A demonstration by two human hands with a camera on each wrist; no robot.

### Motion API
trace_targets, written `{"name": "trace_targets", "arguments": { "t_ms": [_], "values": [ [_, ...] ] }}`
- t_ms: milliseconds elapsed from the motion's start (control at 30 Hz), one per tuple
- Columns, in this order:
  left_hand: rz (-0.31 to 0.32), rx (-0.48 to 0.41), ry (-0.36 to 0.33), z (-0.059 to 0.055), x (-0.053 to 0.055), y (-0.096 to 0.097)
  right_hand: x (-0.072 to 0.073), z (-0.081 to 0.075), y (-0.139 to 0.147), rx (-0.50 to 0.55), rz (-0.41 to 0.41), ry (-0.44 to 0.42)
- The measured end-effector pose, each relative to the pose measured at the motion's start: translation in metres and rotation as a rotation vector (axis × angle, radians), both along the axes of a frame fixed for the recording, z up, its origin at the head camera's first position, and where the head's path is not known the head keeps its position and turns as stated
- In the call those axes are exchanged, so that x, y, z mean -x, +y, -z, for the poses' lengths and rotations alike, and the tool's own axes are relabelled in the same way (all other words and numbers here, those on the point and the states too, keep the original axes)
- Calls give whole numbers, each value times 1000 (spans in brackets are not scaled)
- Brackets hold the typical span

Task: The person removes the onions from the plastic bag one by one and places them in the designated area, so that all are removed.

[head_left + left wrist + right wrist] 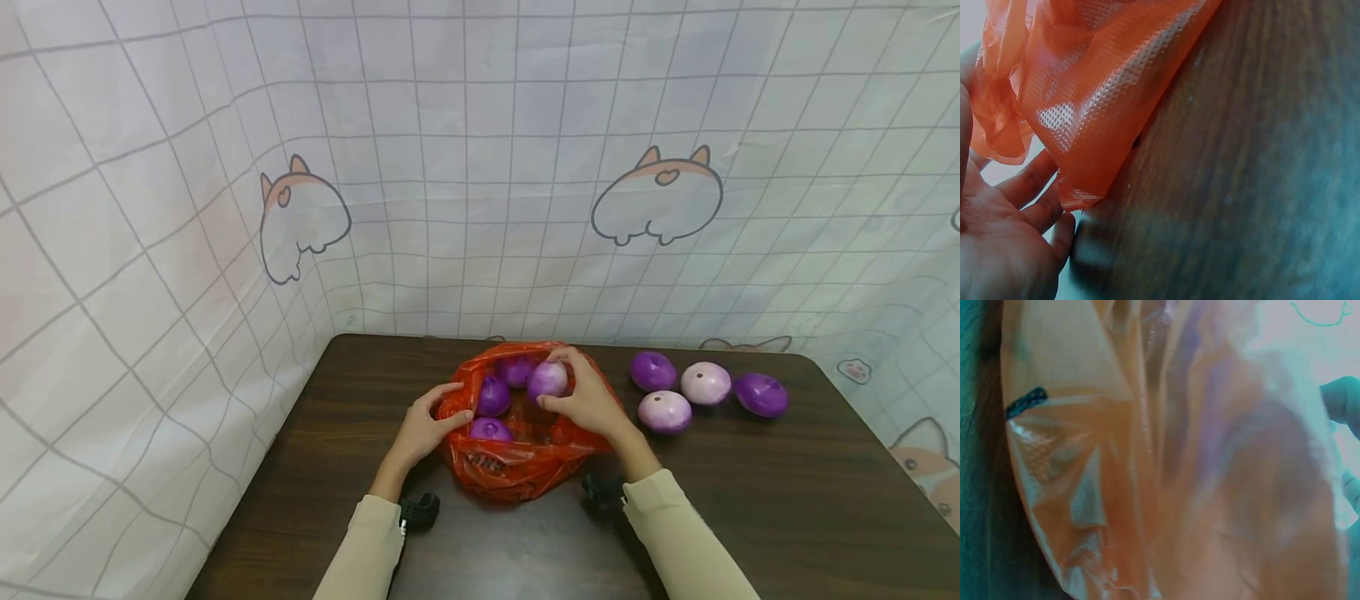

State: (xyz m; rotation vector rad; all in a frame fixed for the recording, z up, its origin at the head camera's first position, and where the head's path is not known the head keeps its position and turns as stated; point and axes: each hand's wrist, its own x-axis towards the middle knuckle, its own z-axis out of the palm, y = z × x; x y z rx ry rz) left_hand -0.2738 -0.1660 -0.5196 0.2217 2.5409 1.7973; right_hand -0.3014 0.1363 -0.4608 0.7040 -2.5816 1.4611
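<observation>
A red plastic bag (510, 471) lies on the table with its mouth spread open; three purple onions (492, 396) show inside it. My left hand (422, 427) holds the bag's left rim, thumb over the edge and fingers outside. In the left wrist view, the bag (1104, 94) hangs beside the fingers of that hand (1016, 231). Within the bag's mouth, my right hand (592, 402) grips a paler purple-and-white onion (547, 379) between thumb and fingers. The bag (1116, 487) hides most of the right hand in the right wrist view.
Several purple and whitish onions (665, 412) sit on the dark wooden table (750, 500) to the right of the bag. A white gridded cloth (465, 167) hangs behind the table and along its left side.
</observation>
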Motion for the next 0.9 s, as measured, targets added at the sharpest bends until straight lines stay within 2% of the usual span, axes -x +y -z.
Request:
{"name": "trace_targets", "arguments": {
  "t_ms": [133, 367, 500, 733, 833, 900],
  "values": [
    [-5, 9, -4, 1, 1, -1, -5, -7, 4, 23, 5, -30],
    [-1, 14, 2, 2, 1, -1, -13, -15, 13, 20, 41, -29],
    [0, 11, -7, 2, 0, -1, -19, -19, 20, 56, 55, -30],
    [4, -1, -12, 1, -1, -2, -51, -56, 25, 129, 77, -47],
    [9, 1, -6, 1, -2, -3, -53, -54, 34, 146, 97, -31],
    [8, 6, -7, 1, -2, -2, -51, -48, 42, 162, 107, -20]
  ]
}}
